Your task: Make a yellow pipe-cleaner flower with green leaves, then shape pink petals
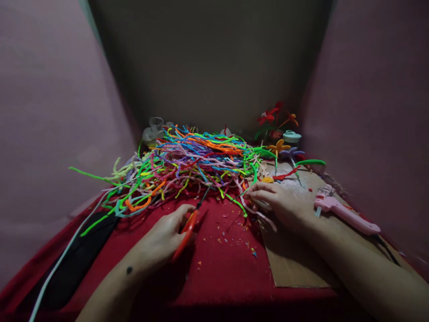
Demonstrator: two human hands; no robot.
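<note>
Scissors [187,228] with orange handles sit gripped in our left hand [164,235] at lower centre, blades aimed at the pipe-cleaner pile [187,165] above. Our right hand [278,203], centre right, pinches a pale strand [263,217], steadying it for cutting.

A big heap of coloured pipe cleaners [187,165] lies on a red cloth [228,264]. Just in front of the heap, the left hand [164,235] grips orange-handled scissors [189,226] whose dark blades point up into the strands. At the heap's right edge, the right hand [278,201] rests on a cardboard sheet [295,264], fingers on pale strands. A pink glue gun [345,214] lies farther right of the heap, and pipe-cleaner flowers [276,120] stand behind its right end.
</note>
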